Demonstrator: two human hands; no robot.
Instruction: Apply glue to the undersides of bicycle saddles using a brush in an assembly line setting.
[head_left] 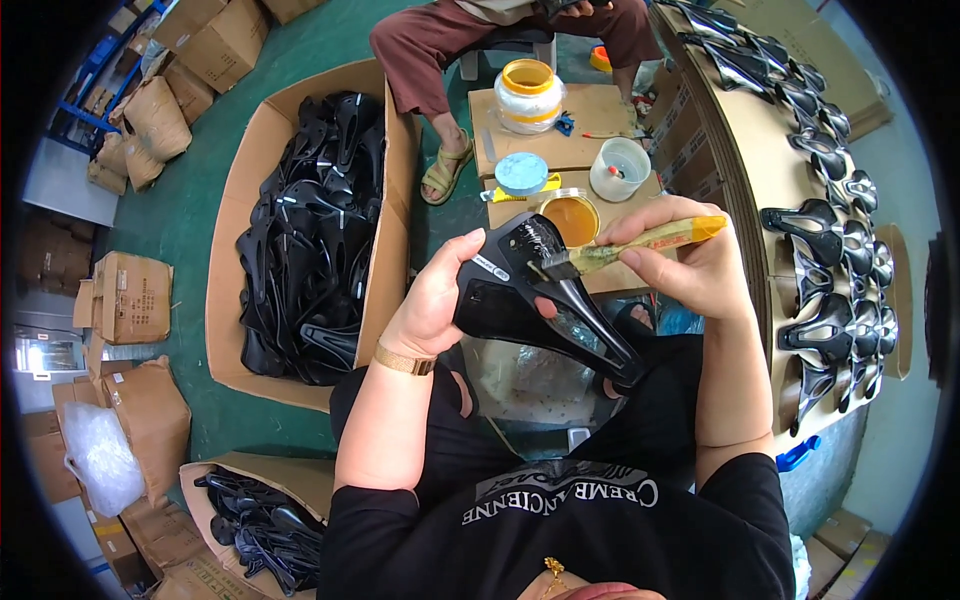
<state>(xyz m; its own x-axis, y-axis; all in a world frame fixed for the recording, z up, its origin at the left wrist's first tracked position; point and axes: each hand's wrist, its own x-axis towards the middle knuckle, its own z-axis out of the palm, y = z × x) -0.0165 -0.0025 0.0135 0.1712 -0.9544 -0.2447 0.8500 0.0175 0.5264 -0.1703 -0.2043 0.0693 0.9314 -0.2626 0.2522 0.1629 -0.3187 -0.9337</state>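
A black plastic bicycle saddle shell [505,312] is tilted over my lap, its narrow nose toward the lower right. My left hand [432,295] grips the wide end, thumb on top and a fingertip showing through the middle opening. In my right hand [690,265] is a flat paintbrush [655,240] with a yellow-tipped handle, pinched between thumb and fingers. Its bristles touch the shell's wide end, where wet whitish streaks show. Just beyond the shell stands an open tin of amber liquid [572,218], partly hidden by the shell and my right hand.
Cardboard ahead carries a white jar [528,108], a blue round lid [522,173], a yellow cutter [505,193] and a translucent tub [612,185]. A large carton [228,270] of shells stands left, a smaller one [195,490] below. Shells [818,330] line the right-hand table. Another person [420,60] sits opposite.
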